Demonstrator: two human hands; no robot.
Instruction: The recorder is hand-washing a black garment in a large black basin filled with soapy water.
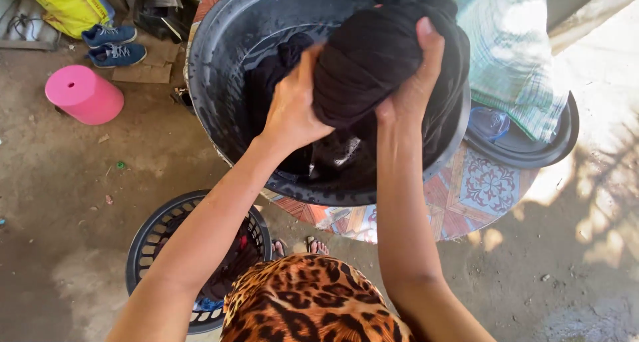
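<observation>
A wet black cloth (373,62) is bunched into a thick twisted roll over a large black basin (219,42). My left hand (293,105) grips the roll's near-left side. My right hand (413,82) wraps around its right side, thumb up along the cloth. Both hands squeeze it above the basin, where more dark cloth (273,75) lies in shallow water. The basin stands on a round table with a patterned cover (479,189).
A black laundry basket (153,235) with clothes stands on the dirt floor at lower left. A pink bucket (83,94) and blue shoes (113,45) lie upper left. A checked green cloth (512,49) sits on a black tray (532,152) to the right.
</observation>
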